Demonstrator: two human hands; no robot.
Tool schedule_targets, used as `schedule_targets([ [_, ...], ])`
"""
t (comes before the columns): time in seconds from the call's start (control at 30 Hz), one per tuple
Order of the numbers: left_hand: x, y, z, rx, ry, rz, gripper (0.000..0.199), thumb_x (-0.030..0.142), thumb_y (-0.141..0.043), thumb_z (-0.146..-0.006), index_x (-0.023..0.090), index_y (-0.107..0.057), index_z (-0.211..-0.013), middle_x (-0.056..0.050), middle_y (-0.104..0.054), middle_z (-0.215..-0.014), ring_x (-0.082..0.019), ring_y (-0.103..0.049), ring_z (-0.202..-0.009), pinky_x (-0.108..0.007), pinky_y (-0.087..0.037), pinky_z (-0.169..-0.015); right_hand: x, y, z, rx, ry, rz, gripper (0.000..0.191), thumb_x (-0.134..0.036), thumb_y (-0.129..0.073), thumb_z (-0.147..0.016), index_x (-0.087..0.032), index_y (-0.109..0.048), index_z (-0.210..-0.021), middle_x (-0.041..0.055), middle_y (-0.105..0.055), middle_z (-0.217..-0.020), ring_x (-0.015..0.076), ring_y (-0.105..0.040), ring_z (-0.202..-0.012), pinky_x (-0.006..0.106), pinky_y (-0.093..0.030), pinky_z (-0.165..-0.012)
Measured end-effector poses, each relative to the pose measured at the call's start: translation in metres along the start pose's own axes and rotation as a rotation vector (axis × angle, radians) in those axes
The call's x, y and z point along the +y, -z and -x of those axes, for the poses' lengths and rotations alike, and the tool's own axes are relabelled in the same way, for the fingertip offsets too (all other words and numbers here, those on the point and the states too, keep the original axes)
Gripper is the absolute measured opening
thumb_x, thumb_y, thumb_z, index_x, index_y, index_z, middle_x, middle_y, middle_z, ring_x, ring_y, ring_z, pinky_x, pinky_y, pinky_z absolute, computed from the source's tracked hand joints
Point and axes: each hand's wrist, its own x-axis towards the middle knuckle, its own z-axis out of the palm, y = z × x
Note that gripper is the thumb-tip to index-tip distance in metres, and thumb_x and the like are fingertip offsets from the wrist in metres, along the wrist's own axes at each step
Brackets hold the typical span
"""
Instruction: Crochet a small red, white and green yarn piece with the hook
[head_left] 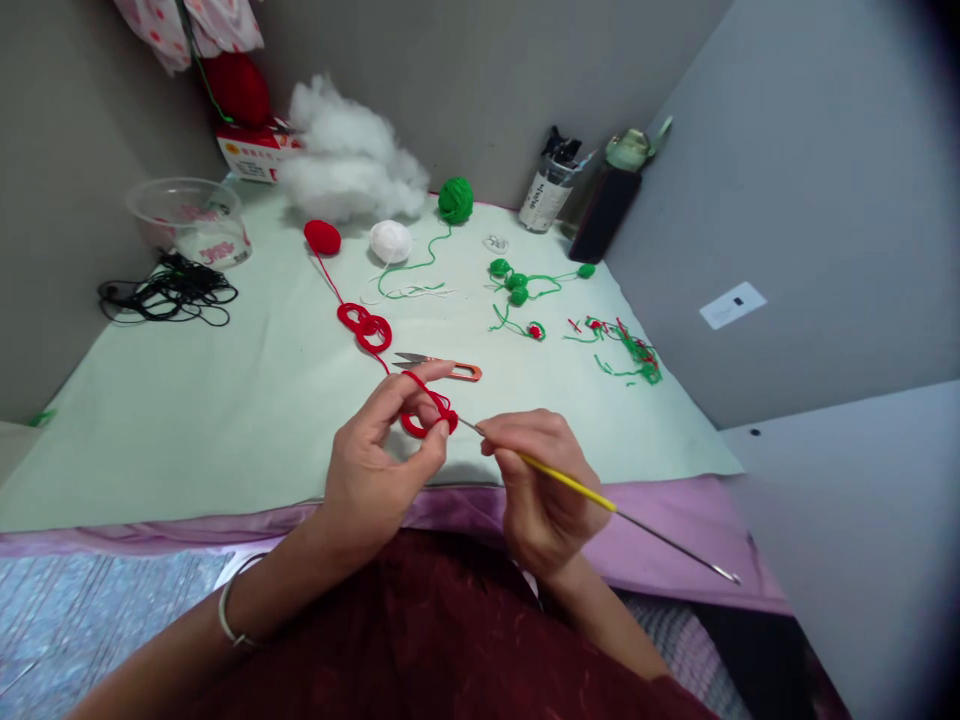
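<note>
My left hand (382, 455) pinches a red ring (414, 426) with crochet stitches between thumb and fingers, red yarn looped over its raised index finger. In my right hand (551, 490) is a crochet hook (574, 484) with a yellow grip, held like a pen. Its slim metal tip meets the red stitches at my left fingertips; the other hooked end points down to the right. From the held work, red yarn runs past two linked red rings (373, 334) to a red yarn ball (322, 238). Orange-handled thread snips (466, 372) lie just beyond my left fingers.
White stuffing (352, 160), a white yarn ball (391, 241) and a green yarn ball (455, 200) sit at the back. Green crocheted pieces (517, 288) and yarn scraps (637, 350) lie right. A clear tub (187, 215) and black cord (169, 290) are left; a dark bottle (607, 205) stands back right.
</note>
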Motion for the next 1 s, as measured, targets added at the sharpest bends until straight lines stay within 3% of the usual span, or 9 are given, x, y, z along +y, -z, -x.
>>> schedule_targets([
  [0.1, 0.002, 0.002, -0.001, -0.009, -0.029, -0.073, 0.046, 0.010, -0.068, -0.090, 0.030, -0.074, -0.132, 0.001, -0.062, -0.090, -0.016, -0.060, -0.090, -0.030, -0.048, -0.098, -0.001, 0.001, -0.001, 0.026, -0.052, -0.030, 0.024, -0.009, -0.063, -0.099, -0.023, -0.077, -0.111, 0.0040, -0.079, -0.094, 0.0184, -0.072, -0.088, 0.035, -0.060, -0.076],
  [0.23, 0.005, 0.006, -0.005, -0.059, 0.045, -0.055, 0.042, 0.011, -0.068, -0.091, 0.030, -0.076, -0.128, 0.001, -0.063, -0.088, -0.017, -0.063, -0.090, -0.032, -0.049, -0.098, 0.002, -0.001, -0.006, 0.105, -0.213, -0.204, 0.017, -0.018, -0.063, -0.101, -0.025, -0.078, -0.102, 0.0025, -0.075, -0.088, 0.0157, -0.068, -0.073, 0.032, -0.057, -0.064],
  [0.33, 0.005, 0.007, -0.007, -0.144, 0.158, 0.059, 0.036, 0.016, -0.071, -0.093, 0.030, -0.077, -0.126, 0.001, -0.065, -0.088, -0.015, -0.063, -0.087, -0.028, -0.051, -0.091, 0.008, -0.002, -0.009, 0.113, -0.363, -0.347, 0.013, -0.025, -0.065, -0.100, -0.024, -0.077, -0.096, 0.0018, -0.073, -0.084, 0.0133, -0.064, -0.064, 0.030, -0.055, -0.059],
  [0.47, 0.003, 0.007, -0.008, -0.237, 0.268, 0.266, 0.039, 0.022, -0.077, -0.092, 0.030, -0.075, -0.131, -0.001, -0.070, -0.104, -0.015, -0.066, -0.098, -0.027, -0.054, -0.093, 0.014, -0.004, -0.012, 0.136, -0.486, -0.487, 0.012, -0.029, -0.068, -0.097, -0.022, -0.076, -0.091, 0.0008, -0.071, -0.078, 0.0122, -0.064, -0.061, 0.026, -0.055, -0.056],
  [0.67, 0.008, 0.006, -0.009, -0.283, 0.316, 0.321, 0.042, 0.023, -0.082, -0.089, 0.030, -0.075, -0.130, 0.001, -0.071, -0.094, -0.013, -0.067, -0.092, -0.025, -0.054, -0.091, 0.014, -0.005, -0.014, 0.138, -0.538, -0.614, 0.011, -0.029, -0.071, -0.095, -0.022, -0.077, -0.089, -0.0007, -0.068, -0.076, 0.0100, -0.060, -0.059, 0.024, -0.054, -0.056],
  [0.8, 0.011, 0.004, -0.012, -0.283, 0.359, 0.303, 0.054, 0.024, -0.085, -0.086, 0.026, -0.069, -0.138, 0.002, -0.071, -0.090, -0.015, -0.069, -0.089, -0.027, -0.054, -0.088, 0.015, -0.005, -0.014, 0.130, -0.566, -0.603, 0.012, -0.032, -0.071, -0.094, -0.022, -0.076, -0.089, -0.0005, -0.067, -0.076, 0.0102, -0.058, -0.058, 0.024, -0.054, -0.055],
  [1.0, 0.012, 0.005, -0.013, -0.299, 0.419, 0.376, 0.063, 0.021, -0.086, -0.082, 0.023, -0.065, -0.142, 0.001, -0.072, -0.088, -0.014, -0.068, -0.082, -0.026, -0.053, -0.078, 0.016, -0.003, -0.014, 0.136, -0.583, -0.651, 0.011, -0.031, -0.073, -0.093, -0.022, -0.078, -0.087, -0.0004, -0.069, -0.077, 0.0097, -0.061, -0.058, 0.023, -0.055, -0.055],
])
